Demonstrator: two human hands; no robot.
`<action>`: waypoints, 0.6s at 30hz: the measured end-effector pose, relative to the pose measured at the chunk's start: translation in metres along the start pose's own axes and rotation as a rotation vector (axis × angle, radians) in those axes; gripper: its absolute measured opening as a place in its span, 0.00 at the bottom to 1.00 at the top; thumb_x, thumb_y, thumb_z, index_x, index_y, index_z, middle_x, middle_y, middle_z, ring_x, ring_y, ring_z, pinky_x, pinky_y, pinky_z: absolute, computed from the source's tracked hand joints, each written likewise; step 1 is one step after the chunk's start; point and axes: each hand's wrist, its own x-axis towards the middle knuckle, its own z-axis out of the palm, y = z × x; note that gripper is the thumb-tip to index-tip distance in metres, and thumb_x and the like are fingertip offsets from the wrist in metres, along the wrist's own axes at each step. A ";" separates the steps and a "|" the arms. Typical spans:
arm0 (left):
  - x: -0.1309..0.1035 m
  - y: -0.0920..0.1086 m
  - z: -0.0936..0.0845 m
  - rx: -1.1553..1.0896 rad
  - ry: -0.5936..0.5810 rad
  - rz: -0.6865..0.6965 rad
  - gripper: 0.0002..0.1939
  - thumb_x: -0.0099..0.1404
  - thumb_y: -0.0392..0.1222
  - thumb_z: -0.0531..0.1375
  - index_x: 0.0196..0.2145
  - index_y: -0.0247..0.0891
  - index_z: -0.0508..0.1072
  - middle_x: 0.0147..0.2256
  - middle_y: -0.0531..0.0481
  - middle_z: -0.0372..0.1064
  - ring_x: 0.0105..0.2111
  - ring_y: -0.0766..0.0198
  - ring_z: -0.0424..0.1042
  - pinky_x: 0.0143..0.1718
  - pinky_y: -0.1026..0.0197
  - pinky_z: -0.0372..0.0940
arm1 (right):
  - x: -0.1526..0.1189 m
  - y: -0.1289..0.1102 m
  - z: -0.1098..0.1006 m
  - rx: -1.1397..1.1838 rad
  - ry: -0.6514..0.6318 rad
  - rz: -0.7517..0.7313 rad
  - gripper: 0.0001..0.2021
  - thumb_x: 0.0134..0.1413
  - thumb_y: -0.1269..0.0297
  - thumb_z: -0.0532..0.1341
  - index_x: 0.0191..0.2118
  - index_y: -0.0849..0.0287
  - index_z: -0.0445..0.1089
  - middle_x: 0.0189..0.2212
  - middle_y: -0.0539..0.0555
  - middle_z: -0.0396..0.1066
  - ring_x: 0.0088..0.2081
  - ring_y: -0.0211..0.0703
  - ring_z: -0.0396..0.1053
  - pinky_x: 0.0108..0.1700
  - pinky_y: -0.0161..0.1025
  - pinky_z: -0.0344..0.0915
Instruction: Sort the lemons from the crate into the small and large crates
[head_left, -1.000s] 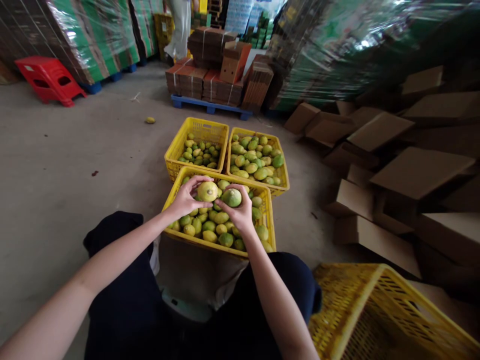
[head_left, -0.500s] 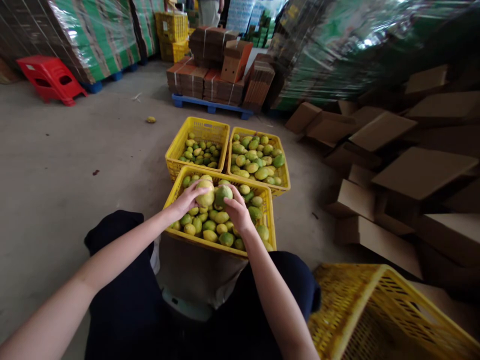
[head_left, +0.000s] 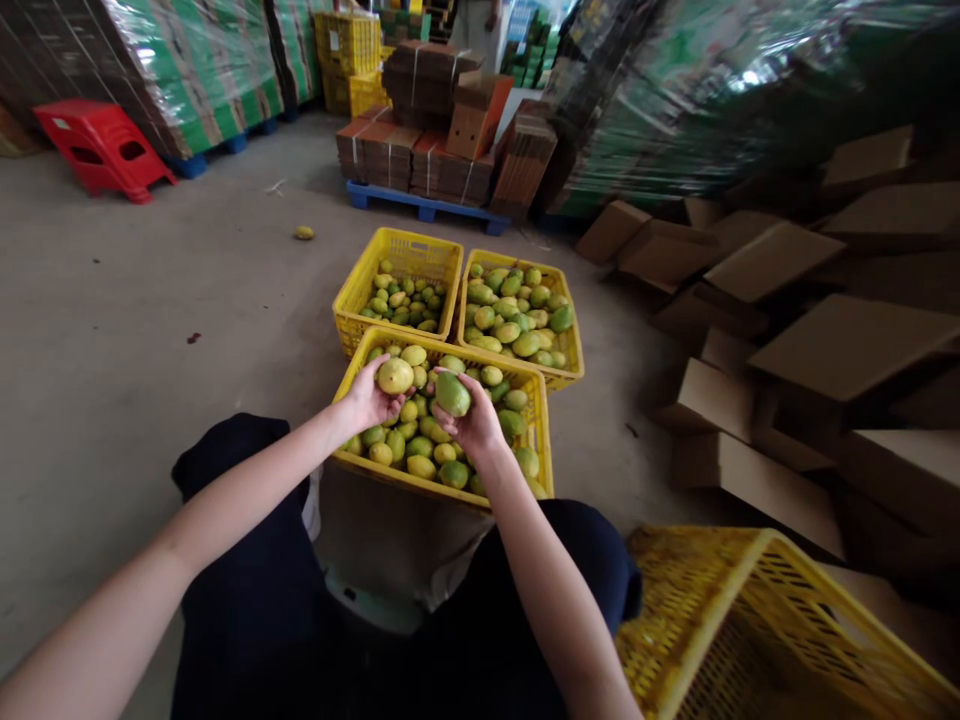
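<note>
My left hand [head_left: 369,398] cups a yellow fruit [head_left: 395,376], palm turned up. In my right hand [head_left: 477,415] is a green fruit [head_left: 452,394], with the fingers curled under and round it. Both hands are above the near yellow crate [head_left: 541,430], which holds several green and yellow fruits. Behind it, touching or nearly so, stand the back left crate [head_left: 345,312] with smaller fruits and the back right crate [head_left: 576,345] with larger ones.
At lower right a tilted yellow crate [head_left: 712,600] stands near my knee. Cardboard boxes [head_left: 847,345] are heaped on the right. One fruit [head_left: 304,233] lies on the floor. Farther back are a red stool [head_left: 105,150], a blue pallet [head_left: 427,207] with flattened cartons and a person.
My hands have moved apart. The left hand has turned palm up with the yellow fruit, and the green fruit in my right hand shows more of its side.
</note>
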 end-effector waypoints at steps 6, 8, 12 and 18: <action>0.002 0.001 0.002 0.053 0.016 -0.033 0.28 0.70 0.61 0.49 0.41 0.32 0.75 0.23 0.44 0.71 0.15 0.65 0.66 0.12 0.67 0.60 | 0.001 -0.002 -0.002 0.079 0.177 0.100 0.12 0.58 0.54 0.59 0.35 0.58 0.67 0.24 0.50 0.73 0.11 0.27 0.49 0.09 0.27 0.42; 0.004 0.001 0.000 0.090 0.011 -0.048 0.28 0.70 0.62 0.50 0.40 0.33 0.75 0.24 0.44 0.72 0.15 0.64 0.67 0.13 0.66 0.61 | 0.000 -0.005 -0.002 0.083 0.220 0.109 0.12 0.59 0.55 0.58 0.34 0.59 0.67 0.26 0.52 0.75 0.12 0.29 0.54 0.08 0.27 0.45; 0.008 -0.001 -0.001 0.159 -0.037 -0.069 0.26 0.69 0.60 0.52 0.41 0.33 0.75 0.24 0.43 0.73 0.16 0.62 0.69 0.14 0.64 0.63 | -0.003 -0.009 0.000 0.046 0.259 0.137 0.14 0.61 0.52 0.60 0.33 0.58 0.66 0.25 0.54 0.76 0.13 0.31 0.59 0.07 0.26 0.47; 0.007 -0.004 0.002 0.168 -0.049 -0.030 0.22 0.69 0.56 0.53 0.41 0.32 0.74 0.25 0.42 0.73 0.16 0.63 0.69 0.14 0.65 0.63 | -0.001 -0.006 0.001 0.013 0.263 0.186 0.16 0.63 0.50 0.58 0.31 0.57 0.65 0.20 0.52 0.72 0.14 0.34 0.64 0.10 0.28 0.57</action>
